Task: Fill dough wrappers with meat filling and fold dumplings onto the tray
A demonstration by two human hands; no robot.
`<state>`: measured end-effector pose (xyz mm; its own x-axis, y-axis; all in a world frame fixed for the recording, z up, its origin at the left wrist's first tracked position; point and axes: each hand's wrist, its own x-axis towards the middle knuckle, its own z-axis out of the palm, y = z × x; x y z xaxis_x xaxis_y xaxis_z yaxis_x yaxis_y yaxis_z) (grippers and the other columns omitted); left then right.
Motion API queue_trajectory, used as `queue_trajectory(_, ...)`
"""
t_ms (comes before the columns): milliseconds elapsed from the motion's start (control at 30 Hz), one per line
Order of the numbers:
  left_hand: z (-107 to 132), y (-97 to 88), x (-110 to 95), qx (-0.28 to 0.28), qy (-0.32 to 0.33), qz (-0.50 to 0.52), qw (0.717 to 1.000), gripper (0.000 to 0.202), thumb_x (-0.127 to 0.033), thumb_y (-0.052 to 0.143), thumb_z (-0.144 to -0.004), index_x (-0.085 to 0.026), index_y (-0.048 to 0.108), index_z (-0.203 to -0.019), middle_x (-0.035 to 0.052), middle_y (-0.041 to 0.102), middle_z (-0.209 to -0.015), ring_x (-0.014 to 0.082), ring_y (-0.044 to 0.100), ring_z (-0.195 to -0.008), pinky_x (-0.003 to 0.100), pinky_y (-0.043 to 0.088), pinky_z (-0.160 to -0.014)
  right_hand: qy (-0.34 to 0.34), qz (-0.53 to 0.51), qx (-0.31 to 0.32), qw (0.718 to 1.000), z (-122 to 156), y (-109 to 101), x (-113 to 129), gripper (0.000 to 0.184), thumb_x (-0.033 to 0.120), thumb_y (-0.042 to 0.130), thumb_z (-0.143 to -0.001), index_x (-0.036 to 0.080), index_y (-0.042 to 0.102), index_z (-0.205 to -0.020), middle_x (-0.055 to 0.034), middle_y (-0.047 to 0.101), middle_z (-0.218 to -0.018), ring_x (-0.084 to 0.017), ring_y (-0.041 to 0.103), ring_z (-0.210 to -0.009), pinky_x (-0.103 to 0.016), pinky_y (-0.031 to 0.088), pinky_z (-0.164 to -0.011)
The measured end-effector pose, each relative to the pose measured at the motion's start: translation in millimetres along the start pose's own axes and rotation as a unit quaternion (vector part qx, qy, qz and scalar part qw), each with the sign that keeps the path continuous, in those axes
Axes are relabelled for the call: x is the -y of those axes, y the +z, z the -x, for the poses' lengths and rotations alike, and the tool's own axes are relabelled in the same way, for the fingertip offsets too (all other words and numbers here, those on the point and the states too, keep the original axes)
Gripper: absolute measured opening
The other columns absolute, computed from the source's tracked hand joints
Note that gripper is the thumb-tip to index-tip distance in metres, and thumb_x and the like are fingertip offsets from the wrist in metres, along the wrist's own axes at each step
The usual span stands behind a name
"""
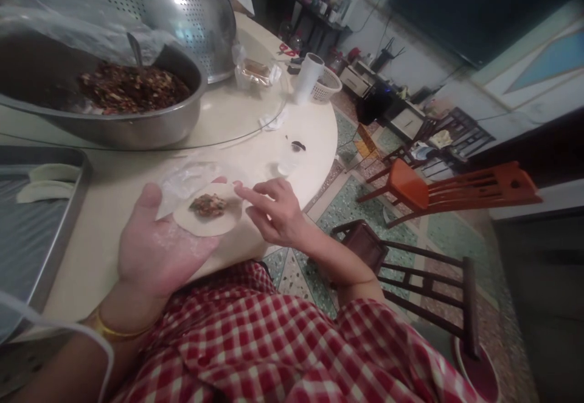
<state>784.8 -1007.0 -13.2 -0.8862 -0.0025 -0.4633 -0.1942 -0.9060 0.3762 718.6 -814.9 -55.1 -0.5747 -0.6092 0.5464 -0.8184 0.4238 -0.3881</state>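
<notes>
On the upturned palm of my left hand (166,254) lies a round, pale dumpling wrapper (205,227). A small mound of chopped filling (208,205) sits in its middle. My left thumb stands up beside it, and the other fingers are mostly hidden under the wrapper. My right hand (276,211) reaches in from the right, its index finger stretched to the wrapper's upper right edge and the thumb apart; I see nothing held in it. A steel bowl (150,129) at the upper left contains dark filling (132,89) with a spoon (135,49) standing in it.
Folded dumplings (48,191) lie on a metal tray (68,220) at left. A perforated steel colander (201,19) leans behind the bowl. Clear plastic (182,175), a small cup (287,165), a paper roll (309,77) and a basket (329,86) are on the table. Chairs (410,187) stand right.
</notes>
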Motion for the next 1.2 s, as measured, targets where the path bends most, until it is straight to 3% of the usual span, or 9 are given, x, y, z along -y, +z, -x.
queue_trajectory(100, 0, -1.5, 0, 0.003, -0.007, 0.003, 1.000, 0.066, -0.055, 0.032, -0.100, -0.017, 0.045, -0.153, 0.0146, 0.070, -0.131, 0.0308, 0.072, -0.114, 0.044, 0.065, -0.085, -0.064, 0.113, 0.006, 0.991, 3, 0, -7, 0.040, 0.040, 0.043, -0.103, 0.026, 0.070, -0.129, -0.0094, 0.064, -0.116, -0.023, 0.054, -0.102, -0.044, 0.044, -0.095)
queue_trajectory(267, -1, -6.8, 1, 0.023, -0.013, 0.005, 1.000, 0.066, -0.054, 0.034, -0.100, -0.019, 0.040, -0.156, 0.0164, 0.070, -0.131, 0.0314, 0.074, -0.107, 0.046, 0.065, -0.081, -0.066, 0.139, -0.026, 0.988, 4, -3, -12, 0.039, 0.049, 0.050, -0.100, 0.030, 0.071, -0.127, -0.0078, 0.062, -0.132, -0.026, 0.053, -0.117, -0.046, 0.044, -0.102)
queue_trajectory(367, -2, -10.0, 2, 0.031, -0.040, 0.018, 0.999, 0.067, -0.054, 0.040, -0.098, -0.023, 0.037, -0.158, 0.0134, 0.069, -0.134, 0.0305, 0.075, -0.106, 0.049, 0.063, -0.088, -0.091, 0.152, -0.006, 0.984, 1, -1, -13, 0.042, 0.055, 0.053, -0.097, 0.034, 0.069, -0.128, -0.0046, 0.059, -0.140, -0.026, 0.051, -0.124, -0.046, 0.043, -0.108)
queue_trajectory(433, -1, -11.1, 2, 0.027, -0.047, 0.025, 0.998, 0.069, -0.054, 0.044, -0.097, -0.023, 0.037, -0.158, 0.0133, 0.068, -0.135, 0.0302, 0.073, -0.110, 0.049, 0.061, -0.093, -0.089, 0.158, -0.026, 0.983, 0, -1, -15, 0.038, 0.053, 0.053, -0.097, 0.032, 0.072, -0.123, -0.0042, 0.060, -0.140, -0.026, 0.050, -0.126, -0.046, 0.043, -0.109)
queue_trajectory(633, 0, -10.9, 1, 0.014, -0.054, 0.023, 0.998, 0.075, -0.059, 0.042, -0.096, -0.013, 0.041, -0.155, 0.0190, 0.071, -0.128, 0.0347, 0.068, -0.119, 0.048, 0.060, -0.096, -0.052, 0.088, -0.136, 0.985, 6, -9, -14, 0.033, 0.036, 0.045, -0.103, 0.019, 0.071, -0.116, -0.0120, 0.066, -0.128, -0.022, 0.059, -0.117, -0.043, 0.052, -0.102)
queue_trajectory(767, -2, -14.0, 1, 0.039, -0.041, 0.022, 0.998, 0.072, -0.057, 0.044, -0.096, -0.016, 0.041, -0.155, 0.0194, 0.069, -0.132, 0.0371, 0.068, -0.118, 0.050, 0.060, -0.094, -0.012, 0.032, -0.177, 0.984, 9, -7, -7, 0.021, 0.035, 0.054, -0.101, 0.021, 0.069, -0.100, -0.0091, 0.070, -0.115, -0.019, 0.064, -0.107, -0.040, 0.056, -0.092)
queue_trajectory(867, -2, -12.7, 0, 0.040, -0.025, 0.019, 0.999, 0.070, -0.057, 0.038, -0.099, -0.016, 0.041, -0.156, 0.0193, 0.067, -0.134, 0.0373, 0.071, -0.113, 0.051, 0.062, -0.089, 0.008, 0.004, -0.202, 0.979, 11, -2, -4, 0.022, 0.034, 0.054, -0.101, 0.021, 0.063, -0.086, -0.0076, 0.072, -0.104, -0.019, 0.066, -0.099, -0.038, 0.056, -0.085)
queue_trajectory(1067, 7, -5.7, -5, 0.056, -0.013, 0.010, 0.998, 0.075, -0.057, 0.022, -0.102, -0.007, 0.036, -0.156, 0.0236, 0.070, -0.125, 0.0379, 0.074, -0.103, 0.053, 0.063, -0.080, -0.076, -0.016, -0.244, 0.967, 10, 7, 2, 0.017, 0.028, 0.057, -0.100, 0.023, 0.055, -0.084, -0.0054, 0.072, -0.093, -0.018, 0.067, -0.087, -0.036, 0.054, -0.076)
queue_trajectory(1200, 7, -11.2, -6, 0.084, -0.027, 0.030, 0.996, 0.076, -0.058, 0.024, -0.102, -0.009, 0.027, -0.160, 0.0237, 0.070, -0.125, 0.0369, 0.074, -0.105, 0.052, 0.063, -0.079, -0.094, -0.086, -0.286, 0.950, 8, 9, 5, 0.036, 0.029, 0.064, -0.096, 0.023, 0.041, -0.070, -0.0004, 0.066, -0.073, -0.015, 0.060, -0.068, -0.033, 0.049, -0.066)
